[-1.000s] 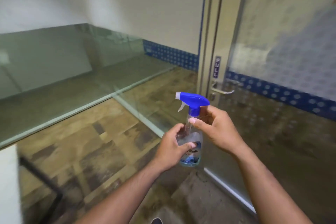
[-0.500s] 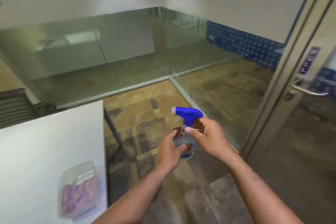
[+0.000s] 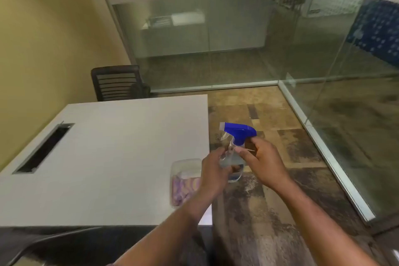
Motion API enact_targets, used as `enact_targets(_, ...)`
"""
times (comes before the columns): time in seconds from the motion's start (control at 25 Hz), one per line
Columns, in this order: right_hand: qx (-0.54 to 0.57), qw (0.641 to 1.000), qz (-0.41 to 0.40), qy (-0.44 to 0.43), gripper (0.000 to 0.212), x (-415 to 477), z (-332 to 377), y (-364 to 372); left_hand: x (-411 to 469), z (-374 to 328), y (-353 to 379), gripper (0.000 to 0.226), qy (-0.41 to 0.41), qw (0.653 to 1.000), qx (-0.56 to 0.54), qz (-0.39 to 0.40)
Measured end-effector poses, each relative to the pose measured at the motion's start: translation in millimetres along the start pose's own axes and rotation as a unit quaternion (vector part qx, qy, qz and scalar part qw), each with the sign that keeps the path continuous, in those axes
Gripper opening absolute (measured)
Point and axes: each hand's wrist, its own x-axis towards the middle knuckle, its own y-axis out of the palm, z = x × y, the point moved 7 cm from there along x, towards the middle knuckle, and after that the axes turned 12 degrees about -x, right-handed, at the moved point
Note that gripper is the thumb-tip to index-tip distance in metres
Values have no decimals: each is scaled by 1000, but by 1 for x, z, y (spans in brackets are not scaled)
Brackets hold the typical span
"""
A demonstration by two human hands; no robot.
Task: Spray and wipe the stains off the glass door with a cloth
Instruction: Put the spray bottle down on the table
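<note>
Grip (both hands point(image 3: 212, 170)) on spray bottle point(image 3: 234, 151).

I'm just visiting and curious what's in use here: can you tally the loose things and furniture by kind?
Spray bottle, blue trigger top, held in both hands: 1
Clear plastic tub with purple cloth inside: 1
White table: 1
Black chair: 1
Total: 4
</note>
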Motion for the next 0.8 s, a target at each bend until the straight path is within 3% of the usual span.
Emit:
enact_targets(0.44, 51, 994, 97, 5, 32, 79, 122, 221, 58, 89, -235, 52, -8, 996, -13, -92)
enact_targets(0.68, -8, 983, 180, 20, 32, 96, 134, 312, 69, 140, -301, 62, -34, 992, -1, -124)
enact_targets(0.8, -31, 973, 227, 27, 43, 98, 129, 344, 70, 162, -315, 60, -49, 990, 2, -132)
